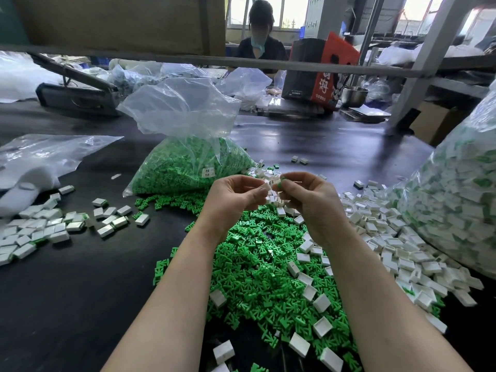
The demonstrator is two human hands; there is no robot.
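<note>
My left hand (236, 196) pinches a small white plastic shell (266, 187) at its fingertips. Just to the right, my right hand (306, 194) pinches a small green plastic insert (280, 182); the two pieces nearly touch above the table. Beneath my forearms lies a pile of loose green inserts (257, 272). White shells (389, 237) are scattered to its right. A group of joined white-and-green pieces (45, 229) lies at the left.
An opened clear bag of green inserts (185, 162) stands behind my hands. A large bag of white shells (461, 200) fills the right edge. Across the black table (80, 277) sits another person (260, 41), beside a red-and-black carton (319, 71), a metal bowl (354, 95) and a sealing machine (77, 89).
</note>
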